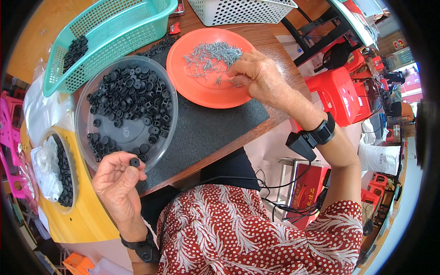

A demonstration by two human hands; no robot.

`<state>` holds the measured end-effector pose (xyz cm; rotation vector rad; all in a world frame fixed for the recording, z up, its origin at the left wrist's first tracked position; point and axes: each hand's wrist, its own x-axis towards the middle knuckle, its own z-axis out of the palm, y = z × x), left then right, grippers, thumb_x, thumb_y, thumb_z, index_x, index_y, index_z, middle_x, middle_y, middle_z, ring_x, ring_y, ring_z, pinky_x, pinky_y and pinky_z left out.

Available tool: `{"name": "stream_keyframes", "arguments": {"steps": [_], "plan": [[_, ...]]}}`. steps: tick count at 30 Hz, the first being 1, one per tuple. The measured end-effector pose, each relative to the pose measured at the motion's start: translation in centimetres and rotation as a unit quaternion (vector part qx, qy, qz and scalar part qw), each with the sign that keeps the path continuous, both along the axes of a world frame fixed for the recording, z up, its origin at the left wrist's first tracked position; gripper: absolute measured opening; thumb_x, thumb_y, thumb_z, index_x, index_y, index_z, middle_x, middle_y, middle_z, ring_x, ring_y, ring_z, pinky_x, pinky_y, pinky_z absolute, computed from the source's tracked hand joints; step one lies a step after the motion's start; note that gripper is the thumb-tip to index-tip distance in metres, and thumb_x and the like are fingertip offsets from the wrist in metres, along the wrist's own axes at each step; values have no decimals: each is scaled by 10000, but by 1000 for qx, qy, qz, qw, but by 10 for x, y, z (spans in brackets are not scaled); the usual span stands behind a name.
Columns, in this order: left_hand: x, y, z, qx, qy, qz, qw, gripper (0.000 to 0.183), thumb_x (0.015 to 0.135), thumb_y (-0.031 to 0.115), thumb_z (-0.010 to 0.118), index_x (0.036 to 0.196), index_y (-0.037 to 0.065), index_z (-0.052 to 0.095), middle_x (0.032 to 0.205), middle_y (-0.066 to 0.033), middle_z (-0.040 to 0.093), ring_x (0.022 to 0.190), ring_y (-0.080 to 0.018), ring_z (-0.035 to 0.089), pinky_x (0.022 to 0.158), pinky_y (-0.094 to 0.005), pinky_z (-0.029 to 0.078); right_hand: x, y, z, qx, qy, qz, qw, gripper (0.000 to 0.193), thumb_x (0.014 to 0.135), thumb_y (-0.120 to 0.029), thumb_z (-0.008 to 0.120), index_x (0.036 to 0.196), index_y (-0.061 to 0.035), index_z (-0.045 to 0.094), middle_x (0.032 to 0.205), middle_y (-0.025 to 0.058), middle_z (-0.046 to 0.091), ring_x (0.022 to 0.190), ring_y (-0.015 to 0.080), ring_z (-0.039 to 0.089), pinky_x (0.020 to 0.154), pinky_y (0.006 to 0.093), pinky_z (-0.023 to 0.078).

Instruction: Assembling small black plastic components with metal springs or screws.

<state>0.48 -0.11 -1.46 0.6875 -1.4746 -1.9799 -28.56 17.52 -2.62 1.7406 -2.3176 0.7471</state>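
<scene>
My left hand [118, 183] pinches a small round black plastic cap [134, 162], which has a hole in its middle, between thumb and fingertips. It is held at the near edge of a clear round tub [173, 120] partly filled with black plastic parts [133, 91] of the same sort. My right hand [261, 75] reaches over the right side of an orange plate [192, 94], its fingers drawn together beside a heap of thin silvery screw-like pins [215, 54]. What its fingertips hold, if anything, is too small to make out.
A dark mat [215, 121] lies under the plate on the wooden table. Behind stand a teal basket [123, 39] with black parts and a white basket [247, 13]. Another tub [73, 183] of black parts is at left. Red stools [337, 94] stand at right.
</scene>
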Motion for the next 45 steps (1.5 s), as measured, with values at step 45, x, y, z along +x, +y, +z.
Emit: {"name": "stream_keyframes", "arguments": {"steps": [45], "plan": [[3, 9, 8, -15, -20, 25, 999, 206, 743, 33, 676, 900, -50, 572, 772, -115, 595, 627, -161, 544, 593, -219, 436, 14, -25, -7, 37, 33, 50, 997, 57, 652, -26, 588, 659, -34, 533, 699, 115, 560, 723, 309, 535, 630, 406, 448]]}}
